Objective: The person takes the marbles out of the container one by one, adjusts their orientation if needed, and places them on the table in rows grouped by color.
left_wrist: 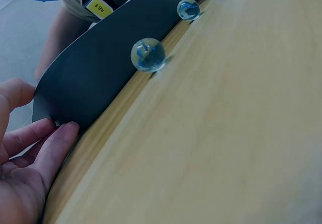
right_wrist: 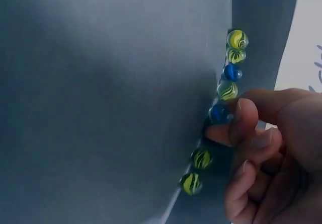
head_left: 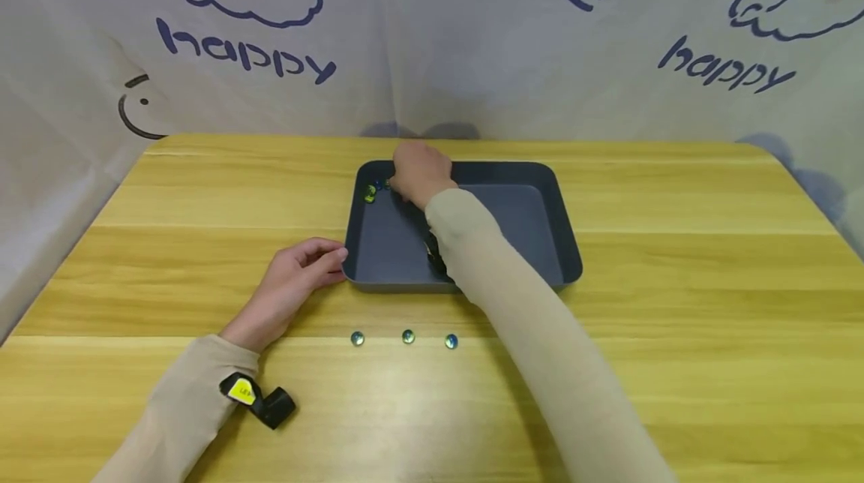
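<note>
Right hand (head_left: 421,172): fingers curled, a blue marble (right_wrist: 220,113) pinched between the fingertips, low against the tray wall. Left hand (head_left: 304,265): fingers loosely extended, laid against the outside of the near left corner of the tray.

Tray (head_left: 520,213): dark grey, rectangular, rounded corners, set flat on the table. Within it, six further marbles (right_wrist: 228,89) are lined along the foot of the wall on both sides of the pinched one: five marked yellow or yellow-green, one blue.

Loose marbles (head_left: 408,336): three, clear with blue tints, spaced apart in a row on the table before the tray's near side.

Table (head_left: 675,303): yellowish wood grain, lit by a pale glare at the near edge. Behind it is hung a white cloth (head_left: 574,78), printed with dark blue drawings and "happy".

Beige sleeves (head_left: 540,333); a black device (head_left: 273,406) with yellow label is worn at the left cuff. Part of the tray is covered by the right forearm; the upper drawings are cut off.
</note>
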{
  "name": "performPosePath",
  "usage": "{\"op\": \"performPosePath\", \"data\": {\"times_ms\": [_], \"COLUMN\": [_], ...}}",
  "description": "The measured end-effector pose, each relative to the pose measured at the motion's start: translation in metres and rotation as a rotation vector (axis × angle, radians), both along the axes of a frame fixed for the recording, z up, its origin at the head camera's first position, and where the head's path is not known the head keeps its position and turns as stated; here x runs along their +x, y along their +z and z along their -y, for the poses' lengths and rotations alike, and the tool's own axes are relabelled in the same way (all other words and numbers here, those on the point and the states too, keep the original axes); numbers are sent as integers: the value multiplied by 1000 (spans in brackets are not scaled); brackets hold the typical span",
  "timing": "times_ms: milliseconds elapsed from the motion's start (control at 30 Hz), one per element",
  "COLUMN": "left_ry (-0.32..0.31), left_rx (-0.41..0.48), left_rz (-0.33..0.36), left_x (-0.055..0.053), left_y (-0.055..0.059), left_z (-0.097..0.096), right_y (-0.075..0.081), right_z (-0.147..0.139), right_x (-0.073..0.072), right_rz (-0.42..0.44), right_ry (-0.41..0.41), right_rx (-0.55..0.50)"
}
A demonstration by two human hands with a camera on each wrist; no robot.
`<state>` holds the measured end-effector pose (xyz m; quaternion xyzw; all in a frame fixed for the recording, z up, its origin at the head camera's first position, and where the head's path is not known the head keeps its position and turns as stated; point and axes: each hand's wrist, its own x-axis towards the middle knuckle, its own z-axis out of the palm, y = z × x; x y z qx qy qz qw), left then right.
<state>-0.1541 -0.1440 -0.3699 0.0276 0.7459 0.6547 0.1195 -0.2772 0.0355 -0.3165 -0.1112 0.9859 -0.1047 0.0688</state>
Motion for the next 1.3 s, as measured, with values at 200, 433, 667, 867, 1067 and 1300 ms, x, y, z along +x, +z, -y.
{"op": "performPosePath", "data": {"times_ms": [200,433,667,867,1067,1300], "left_ry": [3,-2,7,3,3,4], "left_rx": [-3,-4,-18,-21,-28,-24], "left_rz": [5,8,23,19,22,25], "left_x": [0,0,0,0,0,-1], "left_y": [-1,-1,0,0,-1,-1], "left_z": [-1,1,0,0,0,1], "right_y": [-2,11,38,63,73,68], "right_z": [-3,-13,-33,-51,-65,-81], "right_x": [-1,5,23,46,74,102], "right_rz": [26,94,125,75,37,46], "right_ry": [-30,4,71,119,180,249], "right_rx": [-29,-175,-411,-539,-582,-625]}}
